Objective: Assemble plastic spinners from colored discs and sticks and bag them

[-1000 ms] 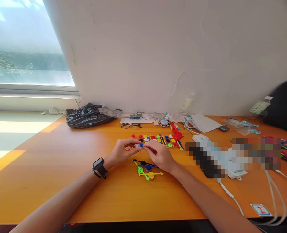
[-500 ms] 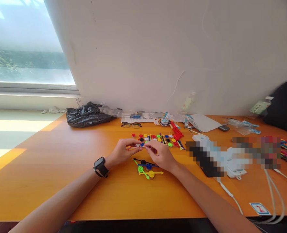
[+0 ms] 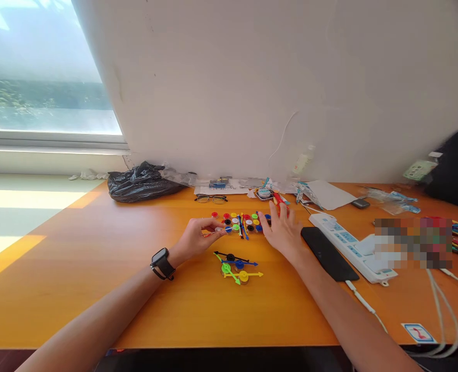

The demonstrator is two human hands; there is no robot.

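Grip, left hand (image 3: 195, 238): pinched shut on a thin yellow stick (image 3: 213, 232), fingertips together round it, held just above the table (image 3: 97, 268).
Grip, right hand (image 3: 283, 230): fingers spread and apart, holding nothing, palm down over the right end of the loose pieces.
Loose pieces (image 3: 241, 222): small round discs in red, yellow, green, blue, black and white, mixed with coloured sticks, lying in a scatter between the two hands and a little beyond them.
Built part (image 3: 236, 266): black, blue, green and yellow discs joined by sticks, flat on the table just in front of the hands, touched by neither.
Step in hand: by the look of it, one stick was kept ready while the free hand went for another piece from the scatter.
Next move calls for: a fine pinch on one small disc or stick without knocking its neighbours.
Containers: black plastic bag (image 3: 141, 182) at the wall, crumpled, contents hidden; no tray or box held the pieces.
Nearby: dark phone (image 3: 327, 253) and white power strip (image 3: 352, 248) just right of the right hand; glasses (image 3: 210, 198) by the wall.
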